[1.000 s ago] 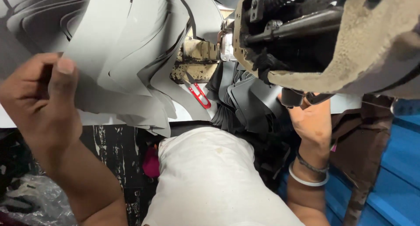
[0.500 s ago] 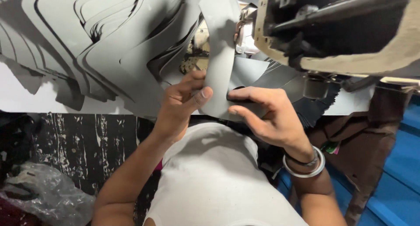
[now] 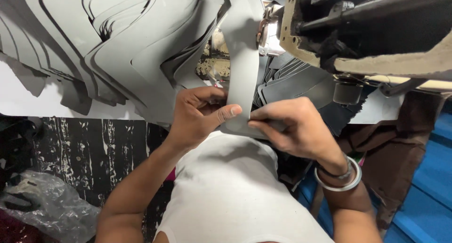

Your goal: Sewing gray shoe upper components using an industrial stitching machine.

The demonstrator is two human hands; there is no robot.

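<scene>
1. Grey strip (image 3: 242, 59) sits centre frame, long axis roughly 12 to 6 o'clock, top end curling up beside the sewing machine (image 3: 367, 31)
2. Its lower end lies between both hands, so neither is nearer; the rest runs off toward 12 from them
3. Left hand (image 3: 200, 113) pinches the lower left edge, thumb on top, fingers curled narrow
4. Right hand (image 3: 294, 130) clamps the lower right edge, fingers closed on it
5. Stack of grey cut pieces (image 3: 108, 50) fans out at 10 o'clock from the hands, on the table

crumpled clear plastic bag (image 3: 44, 203) on floor at lower left, no labels, signs, screens
</scene>
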